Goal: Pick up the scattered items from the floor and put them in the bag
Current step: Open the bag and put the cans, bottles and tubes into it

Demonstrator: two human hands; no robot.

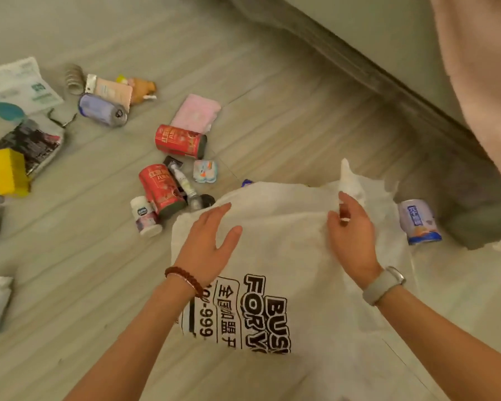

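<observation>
While bag (287, 256) lies flat — both hands on it.

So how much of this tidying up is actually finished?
Hardly any, by the look of it. Nothing can be seen in the white bag; it lies flat on the floor. In hand: the left hand rests open on it, the right hand fingers its top edge, perhaps opening it. Left: two red cans, the pink cloth, the blue-white can, the yellow sponge and more.
</observation>
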